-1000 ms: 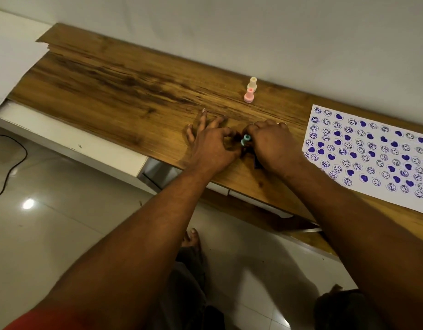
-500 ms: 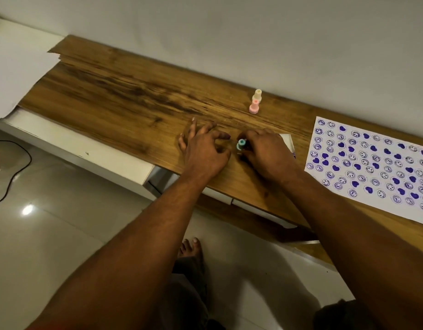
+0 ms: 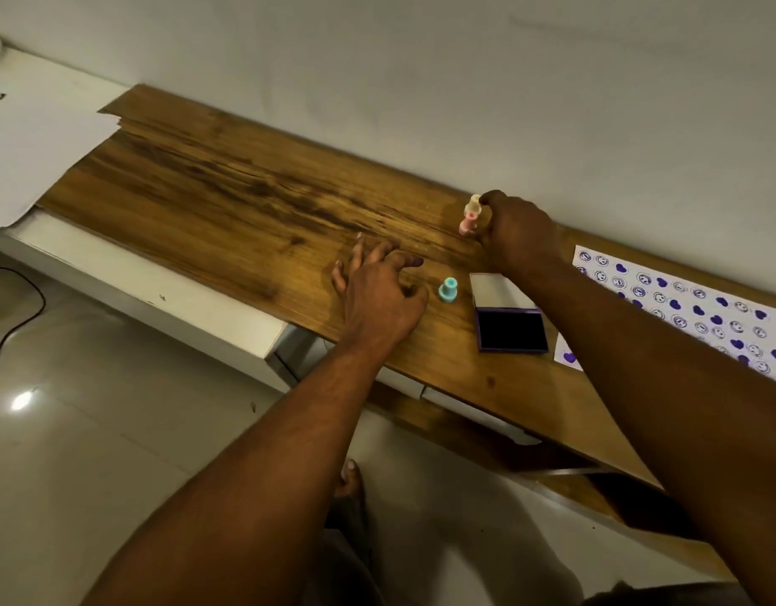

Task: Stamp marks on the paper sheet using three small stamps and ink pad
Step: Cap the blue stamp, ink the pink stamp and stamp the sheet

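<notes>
Right hand (image 3: 515, 231) fingers pinch upright stacked cream-and-pink plastic stamps (image 3: 470, 215); left hand (image 3: 379, 293) fingers apart, teal plastic stamp (image 3: 447, 290) just right.

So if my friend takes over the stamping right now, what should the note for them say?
Left hand: empty, resting open on the wooden table.
Right hand: fingers at the stacked cream and pink stamps near the wall; whether it grips them yet is unclear.
Small teal stamp stands alone on the table, beside the open purple ink pad.
White paper sheet already carries many rows of purple hearts and smiley faces.
Left: ink a stamp and fill any bare spots.
</notes>
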